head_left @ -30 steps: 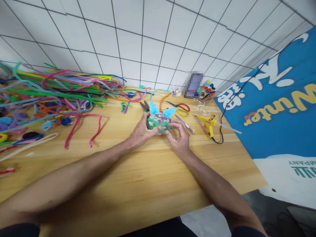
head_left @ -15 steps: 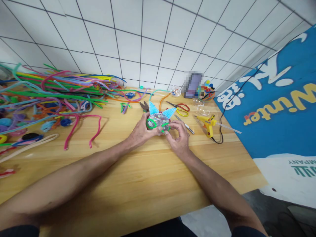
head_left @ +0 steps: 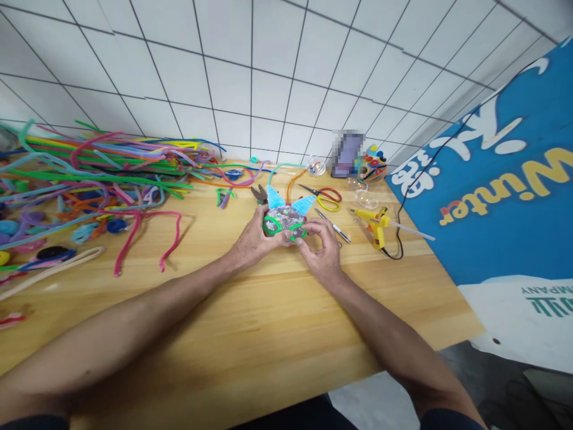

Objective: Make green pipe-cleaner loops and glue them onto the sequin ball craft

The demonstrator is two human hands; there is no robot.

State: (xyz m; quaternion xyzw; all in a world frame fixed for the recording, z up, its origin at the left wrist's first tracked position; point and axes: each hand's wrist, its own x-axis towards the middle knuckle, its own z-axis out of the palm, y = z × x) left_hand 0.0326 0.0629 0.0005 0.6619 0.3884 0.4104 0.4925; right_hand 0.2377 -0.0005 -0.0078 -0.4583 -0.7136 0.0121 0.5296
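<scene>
A round craft ball [head_left: 285, 216] with a mottled grey and silver surface is held just above the table in the middle. Two pointed blue ears [head_left: 304, 205] stand up from its top. My left hand [head_left: 256, 240] is closed around the ball's left side, its thumb across the lower front. On the ball's front left sits one green pipe-cleaner ring [head_left: 272, 225]. My right hand [head_left: 324, 248] pinches a second green ring [head_left: 296, 232] against the front right, thumb below and forefinger above. The fingers partly cover that ring.
Pliers [head_left: 258, 193], scissors [head_left: 329, 199] and a pen-like tool [head_left: 335, 228] lie behind my hands. To the right stands a yellow glue gun [head_left: 378, 226] with its cord. Many pipe cleaners [head_left: 111, 158] are heaped at the left. Clear plastic balls [head_left: 316, 165] and a blurred phone-like device [head_left: 348, 155] are along the wall.
The whole view has shifted slightly. Both hands keep their hold on the ball and ring, with hardly any visible movement.
</scene>
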